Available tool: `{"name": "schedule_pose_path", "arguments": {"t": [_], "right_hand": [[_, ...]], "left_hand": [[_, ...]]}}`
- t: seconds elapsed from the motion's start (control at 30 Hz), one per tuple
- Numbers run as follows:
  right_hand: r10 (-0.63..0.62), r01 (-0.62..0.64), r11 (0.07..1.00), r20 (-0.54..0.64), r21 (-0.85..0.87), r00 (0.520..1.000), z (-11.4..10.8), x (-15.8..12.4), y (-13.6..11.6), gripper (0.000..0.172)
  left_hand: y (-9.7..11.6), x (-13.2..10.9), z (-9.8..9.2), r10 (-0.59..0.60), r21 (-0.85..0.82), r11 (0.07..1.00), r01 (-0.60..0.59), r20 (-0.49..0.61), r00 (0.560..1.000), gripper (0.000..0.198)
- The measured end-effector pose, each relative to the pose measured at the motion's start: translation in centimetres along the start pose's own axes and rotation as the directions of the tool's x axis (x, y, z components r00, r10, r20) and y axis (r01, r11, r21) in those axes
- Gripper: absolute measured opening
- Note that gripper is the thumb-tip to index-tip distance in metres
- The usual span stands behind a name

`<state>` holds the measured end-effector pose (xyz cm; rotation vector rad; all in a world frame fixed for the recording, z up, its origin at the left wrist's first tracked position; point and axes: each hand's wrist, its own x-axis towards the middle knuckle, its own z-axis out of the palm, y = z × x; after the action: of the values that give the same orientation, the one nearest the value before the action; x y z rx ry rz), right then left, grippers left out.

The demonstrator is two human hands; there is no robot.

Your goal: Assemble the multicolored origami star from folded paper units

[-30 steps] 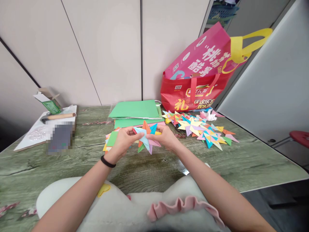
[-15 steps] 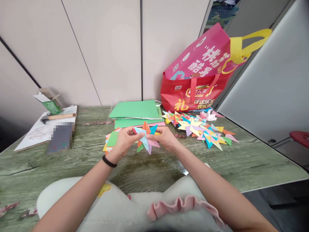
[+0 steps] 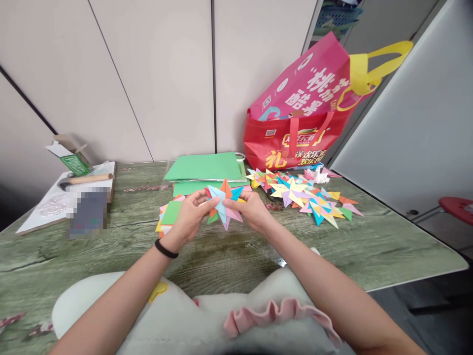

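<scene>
Between my two hands is a folded paper star [image 3: 225, 207] with points in light blue, orange, blue, pink, purple and green, held above the table. My left hand [image 3: 195, 209] pinches its left side, thumb on the front face. On the right side, my right hand [image 3: 253, 209] grips it the same way, its thumb close to the centre. Fingertips behind the star are hidden. Just left of my left hand lies a small stack of coloured paper squares [image 3: 170, 213], green on top. Several finished-looking paper stars [image 3: 290, 191] are piled to the right of my right hand.
Behind the hands lie green paper sheets [image 3: 203, 166] in a clear sleeve. A red gift bag [image 3: 266, 140] stands back right. At left are a hammer [image 3: 86, 181], a small green box [image 3: 76, 162] and a white board [image 3: 44, 212]. A pale cushion [image 3: 185, 315] lies at the front edge.
The star has tilted slightly in my hands, its upper points rising a little. Both hands keep their hold. The whole view has shifted slightly.
</scene>
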<state>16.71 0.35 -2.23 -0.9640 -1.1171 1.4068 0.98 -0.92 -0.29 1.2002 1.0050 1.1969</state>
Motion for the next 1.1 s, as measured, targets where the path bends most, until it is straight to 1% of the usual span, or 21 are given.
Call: {"name": "schedule_pose_path", "arguments": {"t": [0.1, 0.2, 0.3, 0.4, 0.5, 0.57, 0.63, 0.73, 0.8, 0.9, 1.03, 1.1], "right_hand": [[-0.027, 0.028, 0.999, -0.057, 0.032, 0.998, 0.12, 0.12, 0.05, 0.037], [-0.048, 0.051, 0.998, -0.065, 0.034, 0.997, 0.36, 0.02, 0.02, 0.038], [-0.067, 0.068, 0.998, -0.067, 0.015, 0.995, 0.57, -0.18, -0.11, 0.037], [-0.024, 0.024, 1.000, -0.004, -0.006, 1.000, 0.52, -0.34, -0.18, 0.033], [0.035, -0.033, 0.999, 0.079, -0.031, 0.996, 0.34, -0.38, -0.13, 0.032], [0.042, -0.040, 0.999, 0.077, -0.033, 0.996, 0.28, -0.37, -0.11, 0.032], [0.030, -0.029, 0.999, 0.040, -0.029, 0.999, 0.34, -0.38, -0.16, 0.031], [-0.008, 0.007, 0.999, -0.011, -0.034, 1.000, 0.53, -0.45, -0.37, 0.032], [-0.040, 0.039, 0.998, -0.016, -0.046, 0.999, 0.64, -0.50, -0.48, 0.033], [-0.066, 0.066, 0.996, 0.006, -0.059, 0.998, 0.63, -0.50, -0.44, 0.033], [-0.065, 0.068, 0.997, 0.067, -0.037, 0.996, 0.36, -0.37, -0.20, 0.034], [-0.054, 0.057, 0.998, 0.092, -0.035, 0.994, 0.16, -0.32, -0.16, 0.035]], "left_hand": [[-0.17, -0.07, 0.17, -0.017, 0.042, 0.999, 0.016, 0.023, 1.000, 0.041], [-0.24, -0.17, 0.21, 0.014, 0.078, 0.997, -0.019, 0.058, 0.998, 0.035], [-0.20, -0.19, 0.13, 0.033, 0.063, 0.997, -0.036, 0.037, 0.999, 0.031], [-0.30, -0.04, -0.07, 0.031, 0.093, 0.995, -0.031, -0.006, 0.999, 0.026], [-0.45, 0.16, -0.28, 0.045, 0.164, 0.986, -0.034, -0.065, 0.997, 0.027], [-0.45, 0.19, -0.29, 0.054, 0.182, 0.982, -0.041, -0.070, 0.996, 0.027], [-0.39, 0.12, -0.19, 0.048, 0.180, 0.983, -0.037, -0.055, 0.997, 0.028], [-0.30, -0.09, 0.04, 0.051, 0.166, 0.985, -0.044, -0.038, 0.998, 0.030], [-0.32, -0.21, 0.16, 0.069, 0.164, 0.984, -0.066, -0.010, 0.998, 0.030], [-0.44, -0.24, 0.17, 0.088, 0.182, 0.979, -0.088, 0.013, 0.996, 0.034], [-0.56, -0.08, -0.03, 0.095, 0.192, 0.977, -0.089, -0.019, 0.995, 0.035], [-0.58, 0.02, -0.19, 0.099, 0.193, 0.977, -0.095, -0.015, 0.995, 0.034]]}}
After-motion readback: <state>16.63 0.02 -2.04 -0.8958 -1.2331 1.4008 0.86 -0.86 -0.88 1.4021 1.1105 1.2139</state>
